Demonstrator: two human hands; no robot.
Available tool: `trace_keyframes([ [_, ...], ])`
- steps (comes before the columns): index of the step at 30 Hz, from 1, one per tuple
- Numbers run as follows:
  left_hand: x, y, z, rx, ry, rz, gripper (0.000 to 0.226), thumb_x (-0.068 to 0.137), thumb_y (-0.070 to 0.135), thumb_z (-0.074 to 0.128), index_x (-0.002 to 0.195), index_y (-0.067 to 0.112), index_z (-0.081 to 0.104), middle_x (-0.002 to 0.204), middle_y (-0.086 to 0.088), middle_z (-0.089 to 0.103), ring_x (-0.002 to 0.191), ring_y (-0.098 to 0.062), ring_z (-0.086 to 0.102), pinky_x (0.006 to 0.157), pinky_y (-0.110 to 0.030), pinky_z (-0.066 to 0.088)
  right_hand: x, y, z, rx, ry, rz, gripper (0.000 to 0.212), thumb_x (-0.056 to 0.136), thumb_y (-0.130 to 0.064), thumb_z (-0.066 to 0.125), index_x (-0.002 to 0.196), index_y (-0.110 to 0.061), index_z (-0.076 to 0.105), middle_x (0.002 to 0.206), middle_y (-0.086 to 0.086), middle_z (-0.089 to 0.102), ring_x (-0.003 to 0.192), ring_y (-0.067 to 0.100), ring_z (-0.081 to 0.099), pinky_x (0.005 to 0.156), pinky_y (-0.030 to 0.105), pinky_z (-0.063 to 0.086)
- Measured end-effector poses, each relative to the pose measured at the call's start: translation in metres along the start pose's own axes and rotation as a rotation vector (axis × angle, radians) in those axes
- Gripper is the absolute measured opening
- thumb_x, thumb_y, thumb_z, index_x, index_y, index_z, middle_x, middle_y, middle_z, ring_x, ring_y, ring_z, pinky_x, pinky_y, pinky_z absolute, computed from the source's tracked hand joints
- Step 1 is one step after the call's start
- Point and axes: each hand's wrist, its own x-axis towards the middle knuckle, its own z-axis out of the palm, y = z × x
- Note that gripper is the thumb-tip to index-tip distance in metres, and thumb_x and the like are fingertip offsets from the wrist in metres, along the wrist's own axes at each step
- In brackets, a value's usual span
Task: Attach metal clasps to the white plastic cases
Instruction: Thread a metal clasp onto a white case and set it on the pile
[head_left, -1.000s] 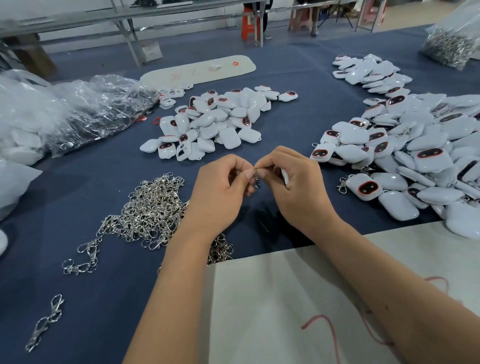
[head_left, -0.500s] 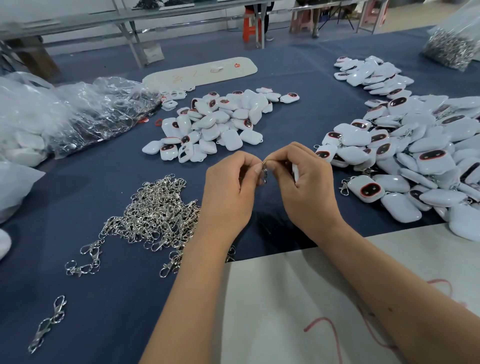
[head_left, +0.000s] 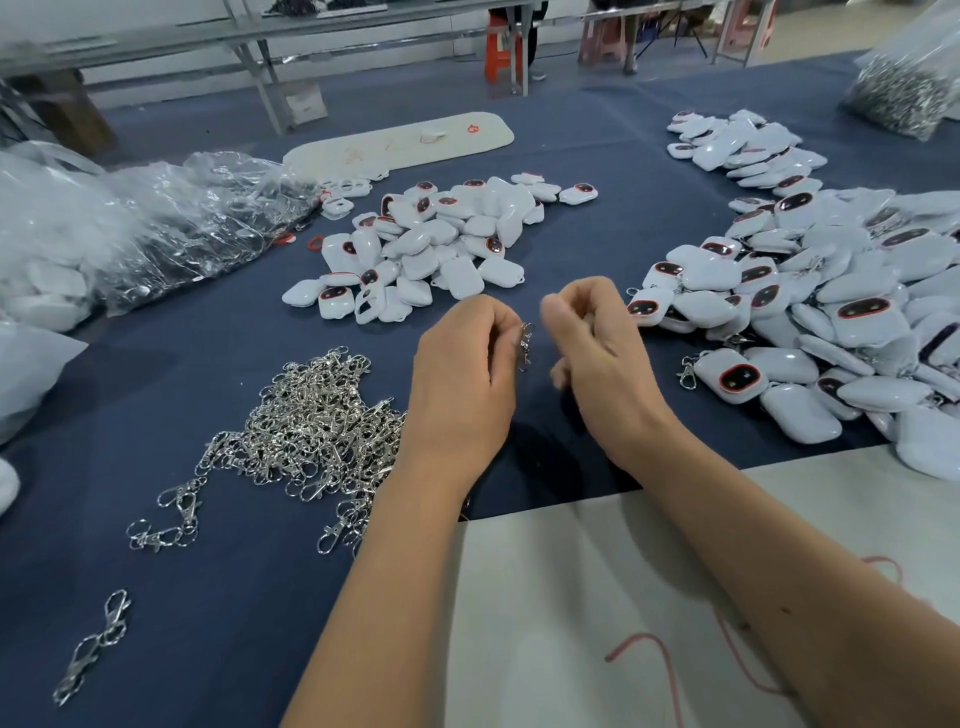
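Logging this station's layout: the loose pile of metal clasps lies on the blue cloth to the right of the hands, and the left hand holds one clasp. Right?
Not quite. The head view shows the pile of metal clasps on the blue cloth to the left of the hands, not the right. The left hand does hold one clasp.

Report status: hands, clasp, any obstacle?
Left hand pinches metal clasp. Right hand curled, apart from clasp, contents unclear. No white case visibly in hand. Nothing between hands.

Blue-clothed table (head_left: 597, 249) bears white cases (head_left: 431, 244) and metal clasps (head_left: 311, 421).
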Motion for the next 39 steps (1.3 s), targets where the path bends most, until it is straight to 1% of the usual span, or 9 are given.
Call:
trace_keyframes([
  [3,-0.001,-0.003,-0.003,0.049,-0.059,0.013,0.013,0.097,0.005,0.058,0.086,0.012,0.06,0.08,0.006,0.06,0.077,-0.017,0.056,0.072,-0.038,0.047,0.008,0.005,-0.003,0.204,0.022,0.16,0.021,0.09,-0.015,0.05,0.111,-0.019,0.047,0.078,-0.001,0.053,0.066,0.013,0.055,0.07,0.027,0.052],
  [5,-0.001,-0.004,-0.005,0.061,-0.084,0.012,0.013,0.096,0.004,0.058,0.085,0.011,0.061,0.08,0.005,0.061,0.077,-0.019,0.056,0.073,-0.04,0.048,0.011,0.01,-0.005,0.148,0.025,0.186,0.024,0.097,-0.009,0.06,0.116,-0.017,0.05,0.088,0.005,0.058,0.067,0.01,0.062,0.072,0.026,0.053],
  [7,-0.001,-0.003,-0.006,0.073,-0.111,0.004,0.013,0.096,0.004,0.058,0.085,0.011,0.061,0.08,0.005,0.062,0.078,-0.019,0.057,0.074,-0.039,0.048,0.013,0.013,-0.007,0.146,0.069,0.23,0.024,0.094,-0.018,0.076,0.112,-0.017,0.061,0.093,0.004,0.064,0.063,0.009,0.062,0.067,0.024,0.053],
  [10,-0.002,-0.001,-0.005,0.081,-0.166,-0.008,0.014,0.095,0.004,0.057,0.084,0.012,0.06,0.078,0.008,0.059,0.078,-0.016,0.055,0.073,-0.038,0.047,0.014,0.014,-0.008,0.198,0.136,0.242,0.024,0.087,-0.03,0.084,0.099,-0.015,0.07,0.083,-0.003,0.067,0.06,0.007,0.058,0.051,0.021,0.046],
  [14,-0.002,0.003,-0.001,0.087,-0.226,-0.005,0.015,0.094,0.003,0.058,0.083,0.012,0.06,0.076,0.007,0.058,0.075,-0.016,0.052,0.072,-0.037,0.046,0.013,0.014,-0.005,0.182,0.14,0.193,0.017,0.09,-0.027,0.081,0.087,-0.016,0.069,0.065,-0.009,0.061,0.051,0.009,0.051,0.043,0.02,0.04],
  [21,-0.002,0.005,0.001,0.087,-0.268,0.012,0.014,0.093,0.003,0.059,0.083,0.012,0.06,0.077,0.006,0.059,0.078,-0.02,0.055,0.074,-0.042,0.048,0.013,0.016,-0.005,0.034,0.234,0.155,0.019,0.088,-0.028,0.08,0.086,-0.021,0.063,0.075,-0.007,0.064,0.063,0.012,0.061,0.054,0.026,0.047],
  [27,-0.004,0.006,0.003,0.092,-0.285,0.015,0.014,0.095,0.003,0.057,0.083,0.011,0.059,0.079,0.006,0.06,0.079,-0.019,0.056,0.075,-0.044,0.048,0.012,0.018,-0.004,-0.051,0.208,0.154,0.02,0.09,-0.028,0.076,0.09,-0.019,0.059,0.072,-0.021,0.065,0.059,0.004,0.061,0.056,0.023,0.05],
  [36,-0.004,0.012,0.004,0.153,-0.299,-0.017,0.013,0.095,0.002,0.053,0.084,0.005,0.058,0.081,-0.002,0.061,0.081,-0.029,0.055,0.077,-0.051,0.046,0.011,0.016,-0.004,-0.079,0.156,0.18,0.019,0.096,-0.028,0.068,0.09,-0.023,0.051,0.083,0.004,0.066,0.058,0.012,0.056,0.055,0.029,0.046],
  [39,-0.004,0.013,0.004,0.178,-0.294,-0.05,0.014,0.095,0.003,0.052,0.085,0.007,0.06,0.083,-0.002,0.062,0.082,-0.028,0.056,0.079,-0.049,0.047,0.009,0.015,-0.003,-0.1,0.155,0.163,0.019,0.098,-0.029,0.065,0.089,-0.024,0.049,0.085,0.003,0.064,0.064,0.015,0.058,0.058,0.033,0.047],
])
